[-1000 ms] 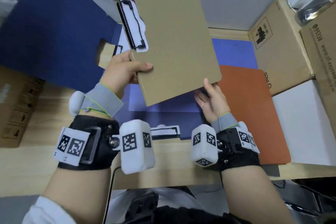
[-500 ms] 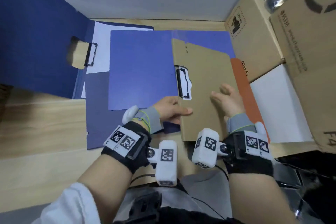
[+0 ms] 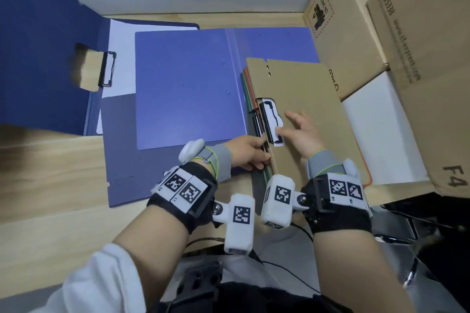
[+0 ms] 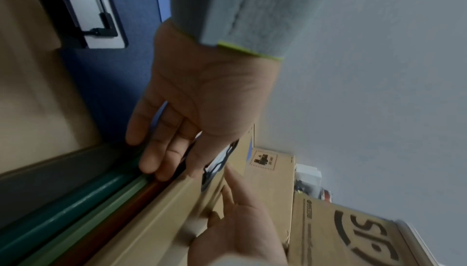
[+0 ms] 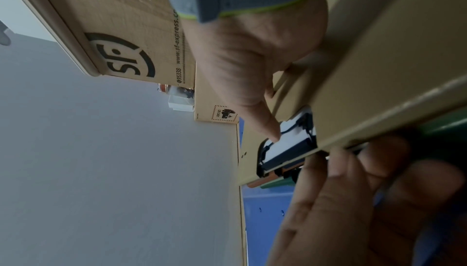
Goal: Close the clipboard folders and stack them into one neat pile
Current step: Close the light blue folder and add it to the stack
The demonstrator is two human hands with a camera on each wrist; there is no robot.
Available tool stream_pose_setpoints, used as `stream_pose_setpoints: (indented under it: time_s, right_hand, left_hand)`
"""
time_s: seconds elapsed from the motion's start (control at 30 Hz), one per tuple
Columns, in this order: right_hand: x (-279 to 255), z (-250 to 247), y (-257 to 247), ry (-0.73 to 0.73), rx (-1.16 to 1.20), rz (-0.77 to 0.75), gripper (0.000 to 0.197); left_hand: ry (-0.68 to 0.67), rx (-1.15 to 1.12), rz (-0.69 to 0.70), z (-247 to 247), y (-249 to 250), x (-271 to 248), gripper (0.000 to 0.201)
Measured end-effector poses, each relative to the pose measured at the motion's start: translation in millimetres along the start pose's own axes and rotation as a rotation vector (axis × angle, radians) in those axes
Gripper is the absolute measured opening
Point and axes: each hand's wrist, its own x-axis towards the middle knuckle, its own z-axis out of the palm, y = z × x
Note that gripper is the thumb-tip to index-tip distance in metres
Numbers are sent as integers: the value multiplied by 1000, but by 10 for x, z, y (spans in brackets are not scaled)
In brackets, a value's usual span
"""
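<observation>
A closed tan folder [image 3: 305, 89] lies on top of a pile whose orange [image 3: 367, 173] and green [image 3: 259, 185] folder edges show beneath it. My right hand [image 3: 300, 132] rests flat on the tan cover, its thumb touching the white clip window [image 3: 270, 124]. My left hand [image 3: 248, 152] is at the pile's left edge: straight fingers [image 4: 151, 162] press against the folder spines, and the thumb lies on the tan cover. A violet-blue folder [image 3: 188, 84] lies open in the middle. At the left a dark blue folder [image 3: 38, 58] stands open with its cover raised.
Cardboard boxes [image 3: 343, 33] [image 3: 432, 84] and a white box [image 3: 376, 134] crowd the right side behind the pile. Bare wooden tabletop [image 3: 50, 185] shows at the front left. A grey wall closes the back.
The tan folder came down from mid-air and to the right, and now lies on the orange folder. My right hand moved onto its cover, and the left hand slid to the pile's edge.
</observation>
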Motion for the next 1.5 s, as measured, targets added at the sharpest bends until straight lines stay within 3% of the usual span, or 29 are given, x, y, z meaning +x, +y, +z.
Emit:
stream_pose_setpoints:
  time_s: [0.1,0.23,0.33,0.4,0.6,0.63,0.7,0.77,1.0,1.1,1.23,1.4,1.5]
  right_hand:
    - [36,67,-70,-24,83,-15,56]
    - [51,195,-262,-81,401,-51,47]
    - [60,305,-411,-172,494,-61,42]
    - [54,442,-496,-247,487,-48,39]
    - [20,873,-478,-321,265,-5,55]
    - [19,893,-459,-321,233,-3,58]
    - [7,897,-444,-318,196,3,60]
    - [7,887,-434,-320,177,1,61]
    - [-30,919,-434,-356,106,-1,65]
    - [-23,947,-425,-349,57,-8,68]
    - [-29,969,-413,-342,-1,-14,71]
    - [-5,986,-392,-370,-137,-29,78]
    - [4,997,-388,-365,-151,-31,80]
  left_hand:
    - [159,-120,25,-213,-44,-52,47]
    - [681,-382,110,-754,-195,-195,48]
    - [1045,-313,-35,-1158,-400,-343,60]
    - [1151,-278,-189,-1301,-514,-455,66]
    - [1114,-307,-266,-1417,-654,-514,61]
    - [1095,-303,-254,-1423,-649,-529,50]
    - [1071,-335,-191,-1464,-690,-548,4]
    - [1025,-438,-127,-1512,-721,-587,23]
    - [919,-493,17,-1406,-628,-637,21]
    - [887,-518,32,-1377,-615,-620,40]
    - [868,-509,60,-1374,-605,-674,42]
    - [908,-483,107,-1433,-568,-806,41]
    - [974,-442,64,-1553,-661,-950,41]
